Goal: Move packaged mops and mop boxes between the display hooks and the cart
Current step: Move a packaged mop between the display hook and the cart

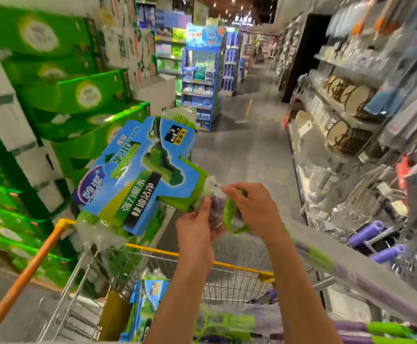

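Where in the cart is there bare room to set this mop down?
Bare wire floor shows behind the cart's yellow front rail, right of the blue mop box. The near end is crowded with wrapped mops. Both the left hand and right hand hold the packaged mop.

Aisle floor [247,145] open; green boxes [83,93] crowd left.

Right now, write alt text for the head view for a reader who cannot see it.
Both hands hold a packaged mop in a blue and green card sleeve above a wire cart in a store aisle: the left hand and right hand pinch its plastic wrap. Green boxes stack left; shelves run right.
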Available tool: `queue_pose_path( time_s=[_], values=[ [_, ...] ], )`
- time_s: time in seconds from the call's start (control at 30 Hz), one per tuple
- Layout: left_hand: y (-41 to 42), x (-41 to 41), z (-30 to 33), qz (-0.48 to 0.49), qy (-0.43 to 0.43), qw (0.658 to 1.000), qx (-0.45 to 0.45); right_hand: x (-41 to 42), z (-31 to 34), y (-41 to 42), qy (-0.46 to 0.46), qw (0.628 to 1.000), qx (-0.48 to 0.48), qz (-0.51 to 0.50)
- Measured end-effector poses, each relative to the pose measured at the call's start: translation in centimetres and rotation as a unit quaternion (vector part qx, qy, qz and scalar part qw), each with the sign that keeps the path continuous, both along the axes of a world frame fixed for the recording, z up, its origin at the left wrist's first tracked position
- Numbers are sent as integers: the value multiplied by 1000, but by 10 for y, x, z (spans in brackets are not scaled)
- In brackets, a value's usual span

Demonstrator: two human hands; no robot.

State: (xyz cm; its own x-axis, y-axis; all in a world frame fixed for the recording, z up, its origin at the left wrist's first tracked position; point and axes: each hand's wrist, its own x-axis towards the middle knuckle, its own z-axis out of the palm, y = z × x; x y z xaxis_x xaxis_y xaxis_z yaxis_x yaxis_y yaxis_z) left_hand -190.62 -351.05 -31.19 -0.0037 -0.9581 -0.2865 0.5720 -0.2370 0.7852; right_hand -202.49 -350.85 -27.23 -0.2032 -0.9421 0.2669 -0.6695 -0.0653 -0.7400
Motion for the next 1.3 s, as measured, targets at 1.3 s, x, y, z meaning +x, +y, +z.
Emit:
queue_pose_path(
  time_s=[1.3],
  values=[
    [270,-16,93,-405,-49,887,-215,38,57,361,-107,876,-193,-429]
  ],
)
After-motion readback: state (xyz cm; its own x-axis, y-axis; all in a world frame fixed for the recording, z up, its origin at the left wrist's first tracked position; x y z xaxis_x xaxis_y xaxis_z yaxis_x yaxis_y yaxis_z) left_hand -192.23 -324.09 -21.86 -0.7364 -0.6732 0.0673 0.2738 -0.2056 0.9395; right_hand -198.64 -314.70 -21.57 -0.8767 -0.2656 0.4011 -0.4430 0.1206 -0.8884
